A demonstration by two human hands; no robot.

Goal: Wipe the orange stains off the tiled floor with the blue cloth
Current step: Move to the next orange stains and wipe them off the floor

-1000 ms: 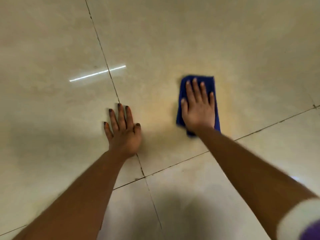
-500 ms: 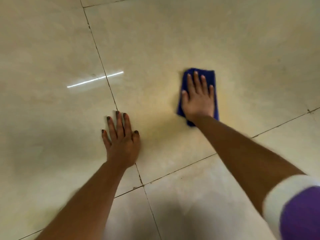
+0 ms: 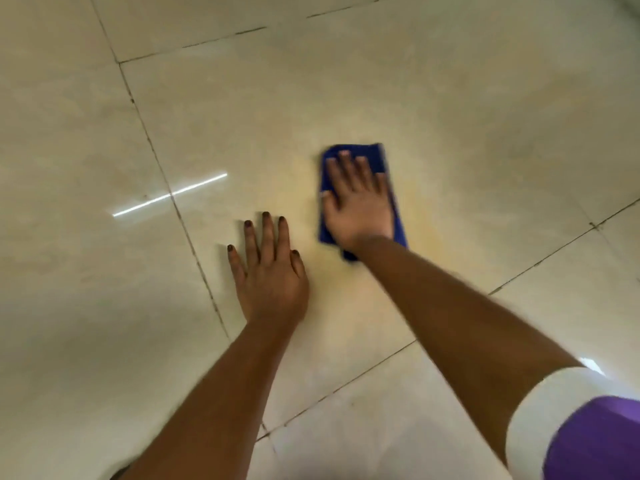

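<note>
folded blue microfibre cloth [image 3: 379, 161] lay flat mid-floor, soft, light, likely to bunch | best pressed under a flat palm | right hand [image 3: 358, 202] pressed it, fingers straight | faint orange stain [image 3: 420, 216] alongside | left hand [image 3: 272, 271] flat on glossy beige tiled floor [image 3: 450, 98]

One blue cloth [image 3: 379, 157], two hands — left hand [image 3: 272, 277], right hand [image 3: 358, 206] — on a tiled floor [image 3: 485, 116].
</note>
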